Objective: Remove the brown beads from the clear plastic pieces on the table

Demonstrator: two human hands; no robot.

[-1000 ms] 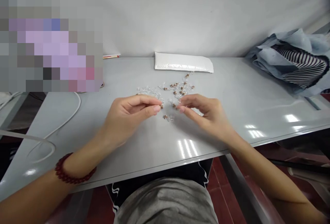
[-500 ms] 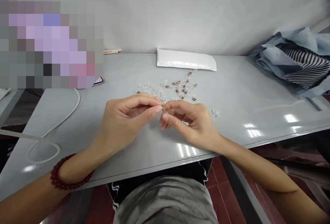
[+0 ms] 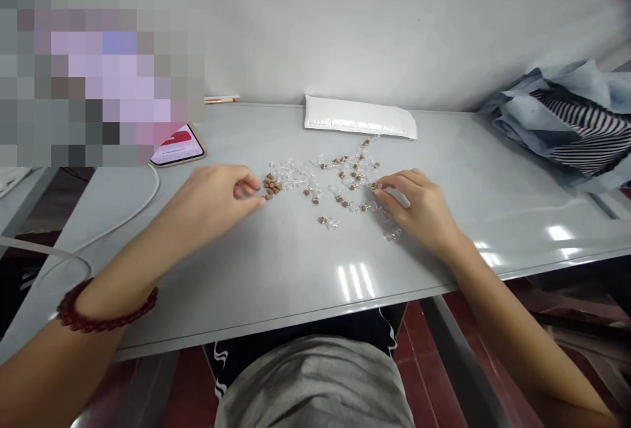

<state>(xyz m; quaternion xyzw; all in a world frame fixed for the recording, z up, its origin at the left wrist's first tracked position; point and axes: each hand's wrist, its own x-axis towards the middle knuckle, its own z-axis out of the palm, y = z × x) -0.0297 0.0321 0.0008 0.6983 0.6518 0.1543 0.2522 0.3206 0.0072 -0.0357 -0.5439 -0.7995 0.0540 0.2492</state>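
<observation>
Several small brown pieces [image 3: 272, 185] lie in a little heap on the grey table [image 3: 276, 283]. Just left of them is my left hand [image 3: 217, 194], its thumb and forefinger apart at the heap's edge, with nothing visible between them. Clear pieces [image 3: 290, 173] lie spread right of the heap. Farther right are clear pieces joined with brown ones [image 3: 355, 171]. My right hand [image 3: 419, 208] has its thumb and forefinger closed on a small brown and clear piece [image 3: 375, 187] at the right of these. A separate brown and clear piece [image 3: 328, 222] lies nearer the front edge.
A white padded envelope [image 3: 359, 117] lies against the wall. At the left back are a phone [image 3: 180, 146], a thin red and white item [image 3: 221, 99] and a white cable [image 3: 148, 201]. A blue bag with striped cloth [image 3: 566, 119] is at the right back.
My hands have parted from their meeting point in the middle, the left moving left and the right moving right. The brown heap and a separate brown and clear piece now show.
</observation>
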